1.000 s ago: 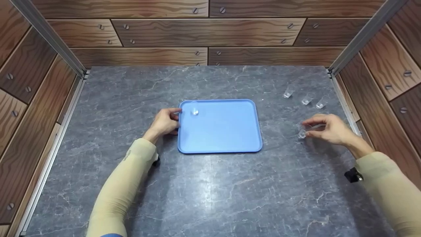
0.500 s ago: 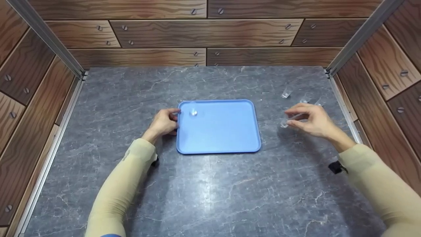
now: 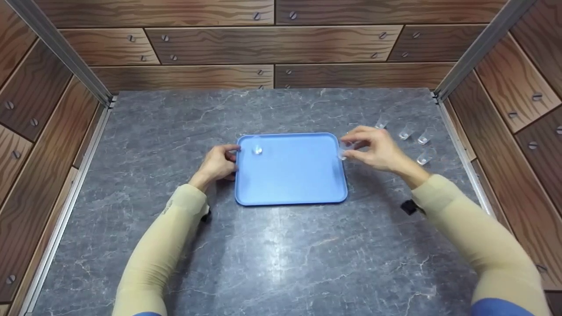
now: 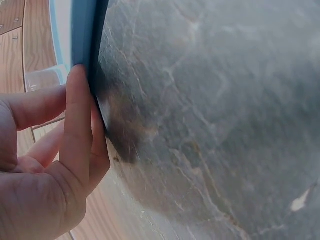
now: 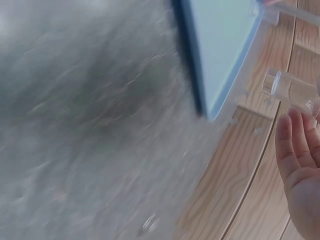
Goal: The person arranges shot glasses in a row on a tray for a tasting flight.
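A blue rectangular tray (image 3: 294,175) lies on the table. My left hand (image 3: 216,163) grips its left edge; in the left wrist view, bent fingers and thumb meet the tray's rim (image 4: 86,35). Near the tray's far left corner stands a small clear shot glass (image 3: 257,149), seen faintly in the left wrist view. Between thumb and fingertips, my right hand (image 3: 373,149) pinches another clear shot glass (image 3: 345,152), which overlaps the tray's right rim in the head view. In the right wrist view, that held glass (image 5: 292,91) is partly hidden by the hand at the frame's edge.
Several more clear shot glasses (image 3: 405,133) stand at the right on the grey marbled table (image 3: 281,245); one is partly behind my right hand. Wood-patterned walls (image 3: 210,46) enclose the back and both sides, with metal rails (image 3: 70,61) at the corners.
My right hand has carried the shot glass leftward and away from me, from the right side of the table to the tray's right rim. The left hand has stayed at the tray's edge.
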